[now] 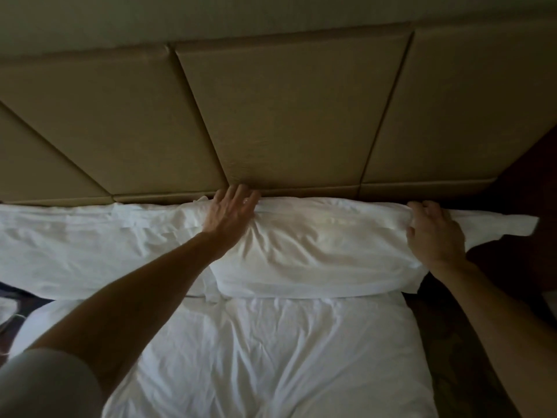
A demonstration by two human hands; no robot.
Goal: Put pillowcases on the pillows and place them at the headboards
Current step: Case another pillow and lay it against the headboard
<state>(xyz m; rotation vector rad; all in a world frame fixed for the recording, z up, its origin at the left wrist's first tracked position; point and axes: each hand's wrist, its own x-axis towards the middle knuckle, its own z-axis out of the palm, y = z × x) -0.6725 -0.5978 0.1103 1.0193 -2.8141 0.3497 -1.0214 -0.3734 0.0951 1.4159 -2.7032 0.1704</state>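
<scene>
Pressing the left hand (232, 212), fingers straight, on the pillow (319, 251) against the headboard (286, 116). Gripping the pillow's right end with the right hand (434, 230), fingers curled.

The headboard (286, 116) blocks behind the pillow (316, 251); bare sheet (271, 357) lies in front.

You're in a bedroom, likely a hotel room. A padded panel headboard (271, 116) backs the bed (271, 357). White pillows (316, 251) lie against it.
</scene>
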